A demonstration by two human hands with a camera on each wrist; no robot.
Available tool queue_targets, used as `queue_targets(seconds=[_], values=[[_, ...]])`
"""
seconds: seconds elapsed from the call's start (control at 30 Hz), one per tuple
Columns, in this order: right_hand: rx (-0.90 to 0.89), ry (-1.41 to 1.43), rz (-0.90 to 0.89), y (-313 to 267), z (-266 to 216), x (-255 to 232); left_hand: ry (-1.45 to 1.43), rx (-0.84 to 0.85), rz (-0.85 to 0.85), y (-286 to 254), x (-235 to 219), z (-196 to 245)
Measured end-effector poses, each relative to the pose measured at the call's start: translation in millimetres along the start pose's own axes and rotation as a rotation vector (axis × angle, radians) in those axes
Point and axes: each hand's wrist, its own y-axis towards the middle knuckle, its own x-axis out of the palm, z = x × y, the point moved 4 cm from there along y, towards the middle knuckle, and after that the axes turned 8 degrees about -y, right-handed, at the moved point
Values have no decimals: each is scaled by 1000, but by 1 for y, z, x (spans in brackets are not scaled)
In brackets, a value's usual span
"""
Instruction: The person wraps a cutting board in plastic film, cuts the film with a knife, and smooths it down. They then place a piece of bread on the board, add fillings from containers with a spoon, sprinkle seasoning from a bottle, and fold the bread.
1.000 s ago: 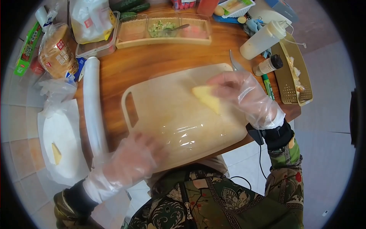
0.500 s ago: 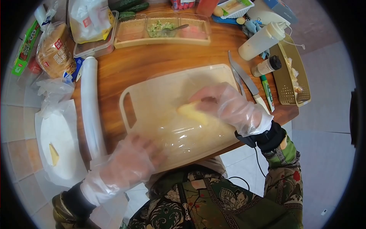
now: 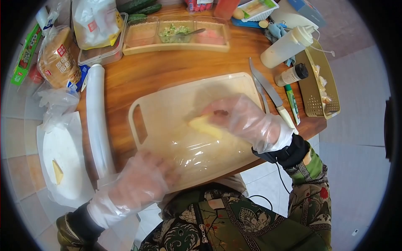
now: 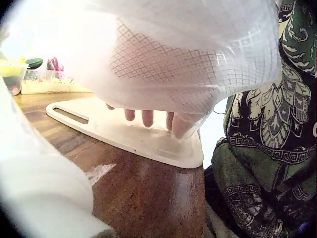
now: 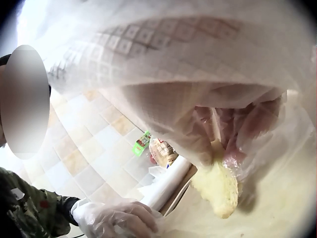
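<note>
My right hand, in a clear plastic glove, pinches a pale yellow triangular piece over the cutting board. In the right wrist view the piece looks bread-like with rough edges, between thumb and fingers. Clear film with bright reflections covers the near part of the board. My left hand, gloved too, lies over the board's near left edge. In the left wrist view its fingers reach down to the board, holding nothing.
Left of the board stand a long white film roll and white paper with a yellow wedge on it. A knife lies to the right, near a squeeze bottle and a basket. A sectioned tray stands behind.
My right hand has moved left and nearer with the yellow piece, lower over the board, uncovering the knife. The left hand has stayed at the near left edge.
</note>
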Motion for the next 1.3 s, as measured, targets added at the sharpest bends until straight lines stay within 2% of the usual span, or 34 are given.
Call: queue_targets(seconds=[0.07,0.43,0.57,0.67,0.73,0.77,0.83,0.87,0.93,0.97,1.03,1.23,1.27,1.3], values=[[49,105,33,0,1,5,-6,-5,-22,0,2,0],[-261,-761,42,-9,-40,20,-12,-5,-38,1,4,-3],[-207,-753,24,-10,-44,21,-6,-9,-38,2,2,-1],[-264,-834,31,-10,-41,23,6,-5,-29,1,3,-1],[-321,-661,37,-8,-34,23,4,-18,-31,1,3,-1],[-321,-661,38,-9,-37,23,5,-17,-32,1,3,0],[-306,-957,31,-11,-47,25,-5,-15,-11,1,4,-1],[-306,-957,34,-11,-44,24,-4,-12,-11,1,4,-1],[-458,-965,89,-10,-37,21,3,-10,-13,1,4,-1],[-456,-965,94,-8,-31,21,4,-5,-14,1,3,-1],[-650,-1056,299,-6,-33,21,31,14,12,1,2,0],[-681,-1020,425,-31,-85,-2,37,16,1,0,3,-1],[-559,-943,400,-33,-85,-12,40,24,1,-1,3,-1],[-558,-944,408,-38,-83,-17,44,15,25,-1,3,-1]])
